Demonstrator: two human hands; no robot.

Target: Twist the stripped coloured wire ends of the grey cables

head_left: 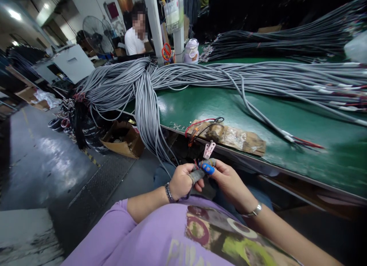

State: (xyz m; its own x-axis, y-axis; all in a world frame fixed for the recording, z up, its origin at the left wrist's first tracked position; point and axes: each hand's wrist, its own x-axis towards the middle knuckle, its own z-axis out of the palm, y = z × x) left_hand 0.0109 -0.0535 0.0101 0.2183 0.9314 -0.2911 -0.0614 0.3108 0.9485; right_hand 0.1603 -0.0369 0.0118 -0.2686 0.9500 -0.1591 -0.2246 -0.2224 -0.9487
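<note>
My left hand (181, 181) is closed around the end of a grey cable, and its fingers hide most of that end. Thin red and blue wires (197, 164) stick up between my two hands. My right hand (232, 184) pinches at these wires with thumb and forefinger; the exact contact is hidden. A blue cover (207, 168) sits on my right thumb, and grey wrapping shows on fingers of both hands. Just beyond my fingertips, a pale pink clip (209, 149) hangs at the table edge, below a taped wooden board (237, 138).
Long grey cables (195, 75) lie across the green table (197, 105), some drooping over its near edge. Black cables (275, 44) lie behind. A cardboard box (123, 140) stands on the floor at left. A co-worker in white (134, 40) is at the back, near a fan (96, 33).
</note>
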